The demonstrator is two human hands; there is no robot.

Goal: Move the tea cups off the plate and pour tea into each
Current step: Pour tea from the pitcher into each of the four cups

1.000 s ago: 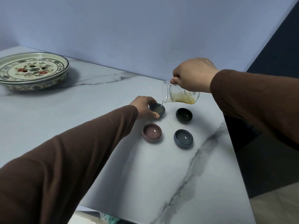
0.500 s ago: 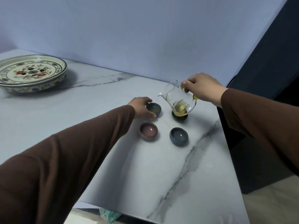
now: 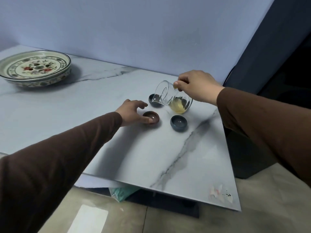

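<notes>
Several small tea cups stand on the marble table (image 3: pixel 168 157). A brown cup (image 3: pixel 152 117) is near left, a blue cup (image 3: pixel 178 122) near right, and a dark teal cup (image 3: pixel 156 102) far left. A dark cup (image 3: pixel 183 100) at the far right shows only through the glass. My right hand (image 3: pixel 196 85) pinches the rim of a glass pitcher (image 3: pixel 165 95), tilted with its spout to the left above the teal cup. Yellow tea (image 3: pixel 178 107) pools in its bottom. My left hand (image 3: pixel 133 111) is spread beside the brown cup, thumb touching its near rim.
The painted plate (image 3: pixel 10 68) sits at the table's far left with no cups on it. The table's right edge runs close past the cups, with a dark panel (image 3: pixel 269 47) beyond. A teal bag (image 3: pixel 121 192) lies under the front edge.
My right hand stopped pouring into the teal cup and swung the pitcher back to a shallower tilt. My left hand left the teal cup and came nearer, to the brown cup.
</notes>
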